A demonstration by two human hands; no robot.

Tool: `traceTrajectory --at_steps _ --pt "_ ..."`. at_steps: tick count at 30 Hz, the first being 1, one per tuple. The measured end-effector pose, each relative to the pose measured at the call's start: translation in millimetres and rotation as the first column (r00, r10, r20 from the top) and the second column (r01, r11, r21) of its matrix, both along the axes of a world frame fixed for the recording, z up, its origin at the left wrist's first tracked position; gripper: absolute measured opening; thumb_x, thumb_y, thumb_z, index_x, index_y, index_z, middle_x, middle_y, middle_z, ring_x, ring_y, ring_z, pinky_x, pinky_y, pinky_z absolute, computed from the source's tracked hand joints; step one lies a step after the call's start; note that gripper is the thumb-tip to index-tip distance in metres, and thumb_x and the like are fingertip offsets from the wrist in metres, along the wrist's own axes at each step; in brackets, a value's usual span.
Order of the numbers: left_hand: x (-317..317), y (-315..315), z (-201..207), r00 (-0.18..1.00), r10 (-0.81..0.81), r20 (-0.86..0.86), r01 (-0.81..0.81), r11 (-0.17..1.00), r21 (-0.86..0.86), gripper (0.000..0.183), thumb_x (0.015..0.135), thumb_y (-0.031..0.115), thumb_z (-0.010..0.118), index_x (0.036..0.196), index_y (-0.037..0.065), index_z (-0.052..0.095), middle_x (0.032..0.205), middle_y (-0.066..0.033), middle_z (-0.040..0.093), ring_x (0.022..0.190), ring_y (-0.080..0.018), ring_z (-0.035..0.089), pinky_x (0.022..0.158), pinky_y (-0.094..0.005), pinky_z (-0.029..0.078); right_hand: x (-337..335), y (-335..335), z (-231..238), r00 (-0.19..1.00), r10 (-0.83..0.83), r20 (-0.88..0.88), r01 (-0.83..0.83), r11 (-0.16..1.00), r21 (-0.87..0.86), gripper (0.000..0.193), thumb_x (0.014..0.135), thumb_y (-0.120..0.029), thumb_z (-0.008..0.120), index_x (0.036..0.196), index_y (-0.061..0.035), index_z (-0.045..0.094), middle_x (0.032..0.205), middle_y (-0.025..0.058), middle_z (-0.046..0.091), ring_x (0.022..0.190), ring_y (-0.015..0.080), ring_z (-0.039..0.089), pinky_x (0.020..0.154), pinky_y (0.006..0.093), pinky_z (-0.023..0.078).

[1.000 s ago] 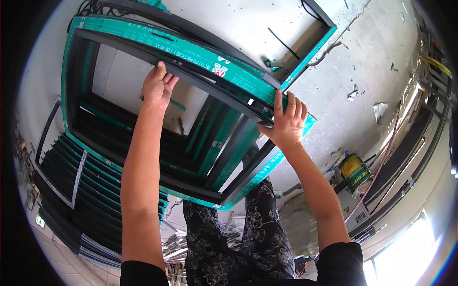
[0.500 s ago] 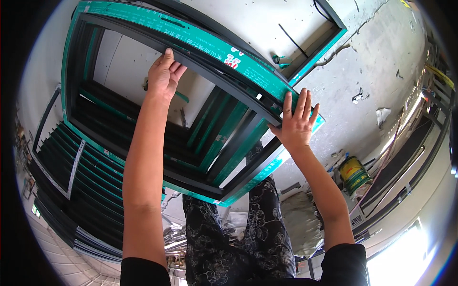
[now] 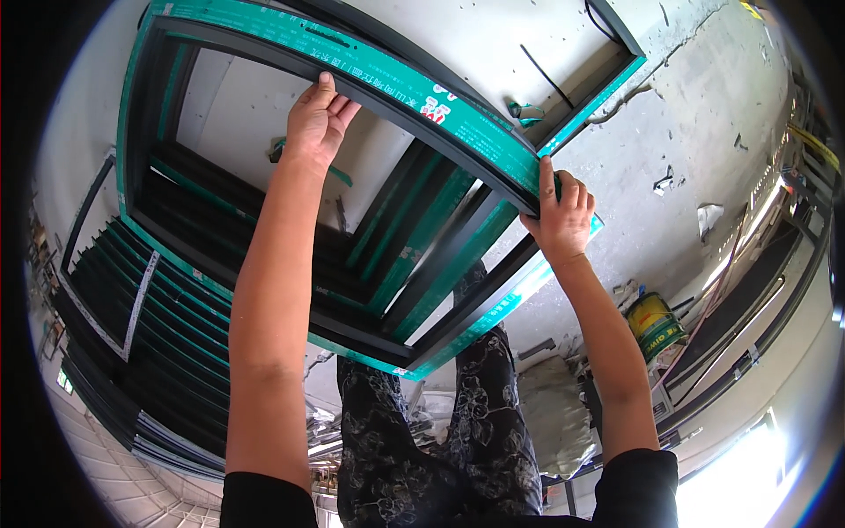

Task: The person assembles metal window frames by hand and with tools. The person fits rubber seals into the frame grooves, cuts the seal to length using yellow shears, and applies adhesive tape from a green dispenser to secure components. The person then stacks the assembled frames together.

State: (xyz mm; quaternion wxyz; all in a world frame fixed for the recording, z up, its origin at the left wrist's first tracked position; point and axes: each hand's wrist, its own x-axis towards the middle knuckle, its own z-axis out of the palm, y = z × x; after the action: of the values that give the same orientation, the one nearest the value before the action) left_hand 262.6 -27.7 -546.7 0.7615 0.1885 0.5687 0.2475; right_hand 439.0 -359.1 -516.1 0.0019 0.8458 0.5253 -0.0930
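Observation:
A large dark grey window frame with green printed film on its outer faces stands tilted before me. My left hand reaches through its opening and grips the upper bar, thumb against the bar's edge and fingers curled below. At the right-hand corner my right hand is closed round the end of the same bar, its fingers bent over the outer side. Behind the opening, more dark frames with green film show in part. The far side of the upper bar is hidden.
Stacked green and black profiles lie at left, beside a thin metal frame. Another green-edged frame rests on the littered floor beyond. A yellow and green bucket and a grey sack stand at right.
The gap between the green-filmed strip and the dark bar has closed. My left hand has slid right and slightly up; my right hand's spread fingers have curled round the corner.

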Motion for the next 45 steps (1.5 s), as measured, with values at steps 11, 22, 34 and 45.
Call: traceTrajectory --at_steps 11,22,34,45 --pt "-2 5 -8 1.000 -0.022 -0.007 0.023 1.000 0.003 0.027 0.091 0.026 0.071 0.102 0.005 0.058 0.091 -0.0014 0.056 0.094 -0.0176 0.057 0.101 -0.0401 0.050 4 1 -4 1.000 0.000 0.009 0.000 1.000 -0.031 0.100 0.061 -0.026 0.084 0.149 -0.0121 0.039 0.120 0.0130 0.048 0.107 0.0325 0.050 0.092 0.0476 0.043" --pt "1 2 1 0.999 -0.041 0.015 0.040 0.999 0.030 0.025 0.088 0.027 0.075 0.093 0.011 0.056 0.082 0.0010 0.056 0.079 -0.0138 0.055 0.089 -0.0365 0.056 12 9 5 0.994 0.016 -0.104 -0.017 1.000 -0.010 0.102 0.062 -0.027 0.083 0.150 -0.0084 0.036 0.109 0.0133 0.054 0.098 0.0323 0.056 0.087 0.0438 0.050" --pt "3 2 -9 0.995 0.003 -0.101 0.004 0.998 0.060 0.029 0.087 0.033 0.077 0.085 0.016 0.052 0.076 0.0036 0.055 0.073 -0.0103 0.055 0.076 -0.0329 0.056 13 33 14 0.964 -0.097 -0.246 0.076 0.993 -0.094 0.087 0.061 -0.026 0.085 0.135 -0.0024 0.046 0.102 0.0152 0.058 0.094 0.0337 0.058 0.082 0.0417 0.052" --pt "5 -1 -4 0.996 -0.062 -0.066 0.066 0.996 0.059 0.035 0.089 0.037 0.073 0.103 0.011 0.053 0.093 -0.0001 0.052 0.086 -0.0143 0.051 0.083 -0.0368 0.052 -32 204 11 0.955 -0.055 -0.290 0.044 0.998 -0.042 0.077 0.063 -0.031 0.085 0.124 0.0007 0.049 0.100 0.0155 0.063 0.091 0.0341 0.064 0.079 0.0414 0.054"
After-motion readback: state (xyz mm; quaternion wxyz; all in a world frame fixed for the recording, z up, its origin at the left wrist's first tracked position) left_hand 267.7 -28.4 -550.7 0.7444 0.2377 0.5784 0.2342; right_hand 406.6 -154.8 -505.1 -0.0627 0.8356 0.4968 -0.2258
